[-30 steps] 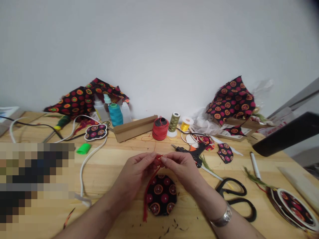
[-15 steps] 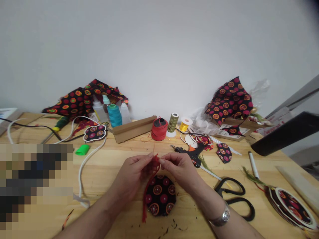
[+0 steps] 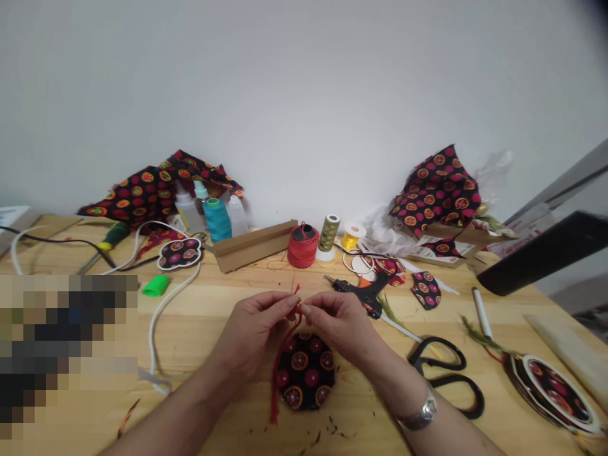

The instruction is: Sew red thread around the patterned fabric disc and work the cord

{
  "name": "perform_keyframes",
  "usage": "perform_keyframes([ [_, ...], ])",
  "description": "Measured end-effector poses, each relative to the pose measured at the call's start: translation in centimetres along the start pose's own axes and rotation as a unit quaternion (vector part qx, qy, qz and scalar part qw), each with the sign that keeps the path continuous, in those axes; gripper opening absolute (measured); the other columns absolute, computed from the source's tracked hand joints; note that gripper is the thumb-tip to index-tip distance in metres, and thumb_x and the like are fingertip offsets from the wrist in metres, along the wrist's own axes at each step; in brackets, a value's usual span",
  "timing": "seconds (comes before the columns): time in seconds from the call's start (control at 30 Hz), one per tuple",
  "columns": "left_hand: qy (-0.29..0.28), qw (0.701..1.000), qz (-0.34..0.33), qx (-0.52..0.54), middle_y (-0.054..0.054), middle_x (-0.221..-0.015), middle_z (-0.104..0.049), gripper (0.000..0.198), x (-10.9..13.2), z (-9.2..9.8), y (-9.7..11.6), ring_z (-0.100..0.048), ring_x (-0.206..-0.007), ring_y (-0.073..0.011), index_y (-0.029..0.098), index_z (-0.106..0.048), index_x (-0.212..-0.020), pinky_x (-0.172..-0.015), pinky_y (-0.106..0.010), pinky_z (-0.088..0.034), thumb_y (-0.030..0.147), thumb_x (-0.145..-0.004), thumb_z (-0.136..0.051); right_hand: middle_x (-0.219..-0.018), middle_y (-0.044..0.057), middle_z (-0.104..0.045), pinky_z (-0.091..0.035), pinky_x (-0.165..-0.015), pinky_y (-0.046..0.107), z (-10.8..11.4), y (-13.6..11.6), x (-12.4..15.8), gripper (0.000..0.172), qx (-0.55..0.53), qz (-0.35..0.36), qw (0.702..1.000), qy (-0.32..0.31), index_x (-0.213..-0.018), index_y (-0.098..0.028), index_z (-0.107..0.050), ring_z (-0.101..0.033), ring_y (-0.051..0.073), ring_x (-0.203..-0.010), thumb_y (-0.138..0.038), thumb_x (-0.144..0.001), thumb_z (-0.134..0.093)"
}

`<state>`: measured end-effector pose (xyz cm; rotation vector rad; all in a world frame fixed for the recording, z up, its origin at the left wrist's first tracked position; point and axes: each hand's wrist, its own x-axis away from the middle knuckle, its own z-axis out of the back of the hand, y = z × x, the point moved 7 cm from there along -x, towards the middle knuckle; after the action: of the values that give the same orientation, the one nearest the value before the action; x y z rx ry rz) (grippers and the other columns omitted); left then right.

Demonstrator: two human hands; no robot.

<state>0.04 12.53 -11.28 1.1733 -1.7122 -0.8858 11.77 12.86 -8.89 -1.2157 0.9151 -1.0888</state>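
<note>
Narrow pinch: left hand (image 3: 251,324) and right hand (image 3: 340,324) hold the red cord (image 3: 297,310), likely soft and limp; grasp near its bunched top.

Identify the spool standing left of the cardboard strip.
The teal spool; the red spool, olive spool and yellow spool stand right of the cardboard strip.

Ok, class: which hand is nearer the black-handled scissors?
Right. The right hand sits left of the black-handled scissors; the left hand lies farther left, beyond the right hand.

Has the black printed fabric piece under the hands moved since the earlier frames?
No: the fabric piece holds its place against the glue gun; only the view shifted.
</note>
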Motion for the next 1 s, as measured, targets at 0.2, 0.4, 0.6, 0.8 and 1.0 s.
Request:
perform_keyframes([
  [0.2, 0.021, 0.998, -0.029, -0.045, -0.001, -0.064, -0.065, 0.013, -0.2, 0.6, 0.2, -0.049, -0.057, -0.0083, 0.015, -0.071, -0.072, -0.054, -0.018, -0.037, 0.027, -0.067, -0.069, -0.058, -0.001, -0.054, -0.033, -0.052, 0.022, -0.1, 0.4, 0.0, 0.018, -0.095, -0.042, 0.995, 0.005, -0.070, -0.010, -0.066, -0.042, 0.008, -0.053, -0.028, -0.070, -0.062],
  [0.4, 0.037, 0.995, -0.050, -0.076, -0.002, -0.070, -0.068, 0.012, -0.1, 0.5, 0.8, -0.053, -0.063, -0.0108, 0.017, -0.071, -0.072, -0.060, -0.019, -0.040, 0.027, -0.066, -0.069, -0.051, -0.004, -0.046, -0.024, -0.048, 0.021, -0.5, 0.7, 0.1, 0.015, -0.186, -0.072, 0.980, -0.011, -0.066, -0.010, -0.064, -0.034, 0.006, -0.048, -0.025, -0.069, -0.064],
  [0.6, 0.036, 0.993, -0.059, -0.093, -0.003, -0.074, -0.070, 0.013, 0.0, 0.4, 1.2, -0.057, -0.071, -0.0141, 0.017, -0.071, -0.074, -0.067, -0.022, -0.042, 0.028, -0.067, -0.068, -0.050, -0.005, -0.043, -0.022, -0.048, 0.022, -1.0, 1.2, 0.1, 0.014, -0.250, -0.081, 0.964, -0.040, -0.066, -0.011, -0.063, -0.031, 0.006, -0.047, -0.025, -0.070, -0.063],
  [0.8, 0.051, 0.993, -0.061, -0.092, -0.002, -0.073, -0.070, 0.013, 0.1, 0.6, 1.3, -0.057, -0.070, -0.0137, 0.018, -0.072, -0.074, -0.065, -0.022, -0.042, 0.028, -0.066, -0.069, -0.050, -0.004, -0.043, -0.020, -0.047, 0.022, -1.0, 0.9, 0.2, 0.018, -0.249, -0.079, 0.964, -0.040, -0.063, -0.011, -0.063, -0.031, 0.006, -0.047, -0.027, -0.071, -0.063],
  [1.0, 0.051, 0.986, -0.073, -0.142, -0.002, -0.074, -0.071, 0.012, 0.4, 0.2, 2.0, -0.057, -0.073, -0.0146, 0.018, -0.072, -0.073, -0.069, -0.022, -0.042, 0.029, -0.068, -0.068, -0.057, -0.002, -0.053, -0.027, -0.050, 0.021, -0.8, 1.0, 0.1, 0.020, -0.206, -0.073, 0.976, -0.018, -0.072, -0.010, -0.068, -0.039, 0.006, -0.051, -0.028, -0.065, -0.068],
])
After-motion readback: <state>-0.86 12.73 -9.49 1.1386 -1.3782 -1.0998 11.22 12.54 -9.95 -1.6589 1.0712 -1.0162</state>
